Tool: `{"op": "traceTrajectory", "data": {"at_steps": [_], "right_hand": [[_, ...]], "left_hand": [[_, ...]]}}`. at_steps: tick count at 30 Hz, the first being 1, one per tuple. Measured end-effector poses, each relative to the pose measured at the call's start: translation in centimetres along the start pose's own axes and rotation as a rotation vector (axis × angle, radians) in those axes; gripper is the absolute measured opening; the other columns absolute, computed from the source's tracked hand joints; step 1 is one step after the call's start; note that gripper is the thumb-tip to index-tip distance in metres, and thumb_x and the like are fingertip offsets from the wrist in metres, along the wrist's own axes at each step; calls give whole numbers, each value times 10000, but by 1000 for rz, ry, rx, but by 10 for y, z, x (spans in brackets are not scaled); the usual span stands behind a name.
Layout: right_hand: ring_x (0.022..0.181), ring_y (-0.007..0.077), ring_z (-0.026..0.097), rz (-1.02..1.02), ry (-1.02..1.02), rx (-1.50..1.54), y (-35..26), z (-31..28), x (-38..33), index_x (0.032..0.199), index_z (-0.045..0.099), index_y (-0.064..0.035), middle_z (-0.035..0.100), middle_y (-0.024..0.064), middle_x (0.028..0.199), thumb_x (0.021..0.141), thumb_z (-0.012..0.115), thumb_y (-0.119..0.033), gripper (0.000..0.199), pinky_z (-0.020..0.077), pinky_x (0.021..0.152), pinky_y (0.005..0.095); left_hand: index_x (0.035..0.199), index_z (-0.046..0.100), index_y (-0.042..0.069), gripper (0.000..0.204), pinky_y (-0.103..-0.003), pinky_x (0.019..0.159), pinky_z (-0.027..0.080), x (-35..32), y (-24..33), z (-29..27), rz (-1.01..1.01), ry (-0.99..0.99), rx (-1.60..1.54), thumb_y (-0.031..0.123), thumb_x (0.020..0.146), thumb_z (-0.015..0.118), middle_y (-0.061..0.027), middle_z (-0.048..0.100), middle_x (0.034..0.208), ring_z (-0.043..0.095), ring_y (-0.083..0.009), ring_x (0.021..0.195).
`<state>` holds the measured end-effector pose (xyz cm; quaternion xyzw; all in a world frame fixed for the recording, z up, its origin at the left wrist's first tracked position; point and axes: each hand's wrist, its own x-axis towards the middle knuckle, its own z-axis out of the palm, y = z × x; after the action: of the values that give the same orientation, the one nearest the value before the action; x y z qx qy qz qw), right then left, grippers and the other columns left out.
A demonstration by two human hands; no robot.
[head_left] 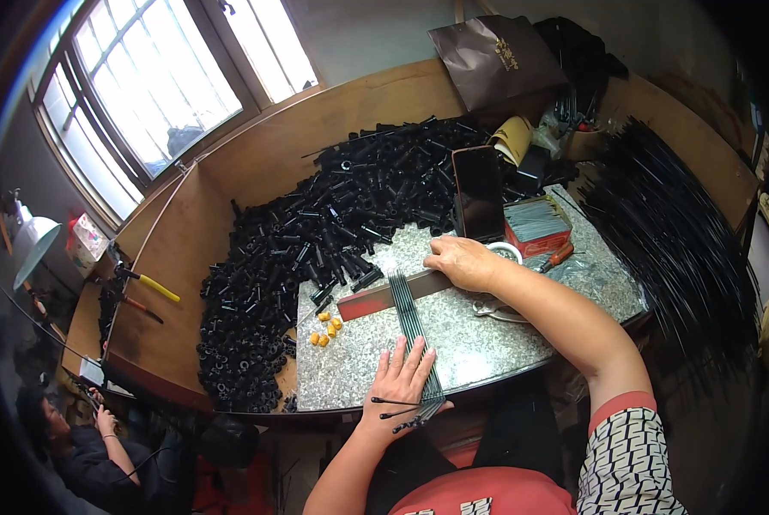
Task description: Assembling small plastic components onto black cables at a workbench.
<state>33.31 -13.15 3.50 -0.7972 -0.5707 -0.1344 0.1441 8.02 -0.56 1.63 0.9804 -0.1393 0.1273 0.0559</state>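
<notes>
On the speckled stone slab [333, 369] lies a row of thin dark metal rods [408, 322], side by side, their black-tipped ends pointing toward me. My left hand [399, 382] rests flat across their near part with fingers stretched out; several black tips show by the thumb and wrist. A long grey metal bar [372, 302], reddish near its left end, crosses the rods farther up. The bar's right end is under my right hand [463, 262], whose fingers curl down over it. The fingertips' underside is hidden. Small yellow pieces [324, 329] sit left of the bar.
A heap of black cylindrical parts [316, 223] surrounds the slab's far and left sides. Behind my right hand are a phone [479, 193], a red box of thin rods [535, 225] and a screwdriver [558, 256]. Long black rods [659, 240] lie right. A person [93, 438] sits lower left.
</notes>
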Motion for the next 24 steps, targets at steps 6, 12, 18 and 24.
{"op": "traceTrajectory", "data": {"at_steps": [6, 12, 18, 24], "right_hand": [[967, 308, 574, 7, 6, 71, 0, 0, 2, 908, 645, -51, 582, 146, 945, 809, 517, -61, 162, 475, 848, 395], [983, 320, 564, 9, 10, 111, -4, -2, 9, 901, 607, -34, 575, 151, 966, 813, 511, -60, 132, 469, 854, 397], [989, 334, 563, 7, -36, 91, -3, 0, 13, 874, 599, -23, 576, 162, 973, 806, 510, -54, 116, 469, 850, 404], [954, 342, 574, -1, -76, 70, -7, -2, 16, 853, 601, -17, 584, 165, 943, 794, 510, -57, 115, 473, 840, 408]], "left_hand": [[1359, 418, 35, 893, -525, 1074, 277, 0, -1, 1, 2, -27, -2, 560, 698, 710, -181, 366, 1434, 293, -396, 1352], [1364, 412, 37, 887, -529, 1077, 270, 0, -1, 0, -1, -37, -10, 564, 709, 698, -180, 356, 1442, 286, -394, 1357], [1358, 420, 36, 888, -531, 1072, 275, -1, -2, 0, -3, -29, -18, 567, 704, 699, -183, 360, 1439, 293, -385, 1357], [1350, 429, 31, 895, -529, 1057, 296, -2, -3, 2, 1, 9, -22, 573, 692, 702, -189, 382, 1425, 324, -387, 1341]]}}
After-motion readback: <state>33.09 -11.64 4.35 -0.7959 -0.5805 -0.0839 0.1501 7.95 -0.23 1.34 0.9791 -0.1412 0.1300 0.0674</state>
